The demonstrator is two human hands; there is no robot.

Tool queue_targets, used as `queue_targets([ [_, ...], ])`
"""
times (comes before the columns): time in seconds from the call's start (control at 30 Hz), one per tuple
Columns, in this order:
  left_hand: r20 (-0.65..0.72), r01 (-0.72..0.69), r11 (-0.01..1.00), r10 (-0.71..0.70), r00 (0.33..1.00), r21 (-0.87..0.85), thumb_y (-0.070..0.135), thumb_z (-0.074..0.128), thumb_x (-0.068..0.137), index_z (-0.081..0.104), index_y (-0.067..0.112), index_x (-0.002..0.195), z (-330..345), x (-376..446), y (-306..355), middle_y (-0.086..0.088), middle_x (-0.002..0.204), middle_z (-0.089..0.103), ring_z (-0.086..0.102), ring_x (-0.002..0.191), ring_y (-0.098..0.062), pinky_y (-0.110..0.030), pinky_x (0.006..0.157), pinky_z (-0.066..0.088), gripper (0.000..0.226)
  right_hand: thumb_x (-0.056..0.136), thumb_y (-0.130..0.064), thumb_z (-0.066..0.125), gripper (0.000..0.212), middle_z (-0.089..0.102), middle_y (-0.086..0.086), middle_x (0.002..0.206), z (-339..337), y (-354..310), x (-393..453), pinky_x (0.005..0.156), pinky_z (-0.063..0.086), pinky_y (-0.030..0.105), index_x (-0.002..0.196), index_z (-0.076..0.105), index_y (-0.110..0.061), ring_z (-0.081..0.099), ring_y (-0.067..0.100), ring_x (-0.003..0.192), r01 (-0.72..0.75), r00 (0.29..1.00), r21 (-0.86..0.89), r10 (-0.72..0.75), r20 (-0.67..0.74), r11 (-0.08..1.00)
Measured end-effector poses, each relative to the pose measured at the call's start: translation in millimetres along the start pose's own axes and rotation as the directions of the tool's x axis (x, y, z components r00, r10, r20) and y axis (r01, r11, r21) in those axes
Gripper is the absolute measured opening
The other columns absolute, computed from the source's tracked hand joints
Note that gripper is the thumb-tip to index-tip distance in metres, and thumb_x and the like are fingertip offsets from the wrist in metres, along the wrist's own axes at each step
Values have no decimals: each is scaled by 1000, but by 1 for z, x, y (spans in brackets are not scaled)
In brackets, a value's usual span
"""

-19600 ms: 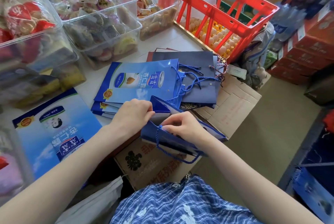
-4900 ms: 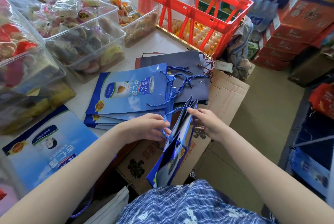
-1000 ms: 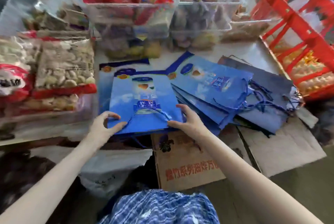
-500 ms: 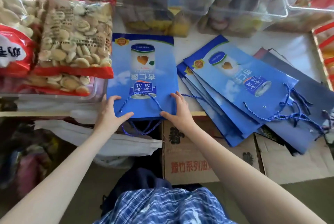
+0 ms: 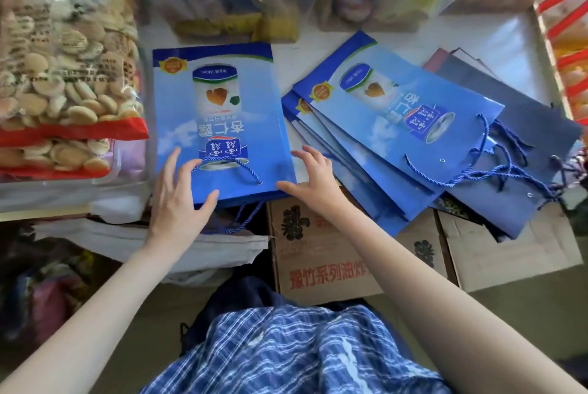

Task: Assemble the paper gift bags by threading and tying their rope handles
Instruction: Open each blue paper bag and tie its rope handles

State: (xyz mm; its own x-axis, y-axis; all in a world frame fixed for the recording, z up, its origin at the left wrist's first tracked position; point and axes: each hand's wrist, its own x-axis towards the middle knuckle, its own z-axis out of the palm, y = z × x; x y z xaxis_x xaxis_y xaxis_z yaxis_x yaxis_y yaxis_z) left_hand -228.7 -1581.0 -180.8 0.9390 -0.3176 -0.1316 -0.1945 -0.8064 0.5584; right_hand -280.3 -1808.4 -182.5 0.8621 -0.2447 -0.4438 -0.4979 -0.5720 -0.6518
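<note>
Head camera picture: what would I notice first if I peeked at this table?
Probably the bright blue gift bag lying flat in the middle, with the left hand and the right hand at its near corners and a blue rope handle looped across it. Right of it, a fanned pile of blue bags spills over the table edge. On the left sits a big red-trimmed packet of biscuits.

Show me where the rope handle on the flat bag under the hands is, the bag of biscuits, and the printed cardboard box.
rope handle [image 5: 242,165], head view, on the cord's right side.
bag of biscuits [image 5: 63,75], head view, on its clear front.
cardboard box [image 5: 331,266], head view, on its printed top.
</note>
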Motion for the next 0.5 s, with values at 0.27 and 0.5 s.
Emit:
queue_targets([
  [0.27,161,-237,969,244,956,-65,-2,55,83,52,2,121,58,26,129,-14,136,43,43,125,-30,-40,102,32,38,83,-13,68,30,49,17,124,-106,92,-57,94,25,19,110,60,-1,41,36,118,1,853,-24,-13,-523,1000],
  [0.5,374,-457,889,433,820,-28,5,51,89,48,6,127,107,33,198,-9,137,41,45,122,-24,-40,101,31,38,76,-14,76,53,39,16,130,-125,147,-73,94,36,31,123,54,-6,44,30,110,-109,851,-95,43,-523,990],
])
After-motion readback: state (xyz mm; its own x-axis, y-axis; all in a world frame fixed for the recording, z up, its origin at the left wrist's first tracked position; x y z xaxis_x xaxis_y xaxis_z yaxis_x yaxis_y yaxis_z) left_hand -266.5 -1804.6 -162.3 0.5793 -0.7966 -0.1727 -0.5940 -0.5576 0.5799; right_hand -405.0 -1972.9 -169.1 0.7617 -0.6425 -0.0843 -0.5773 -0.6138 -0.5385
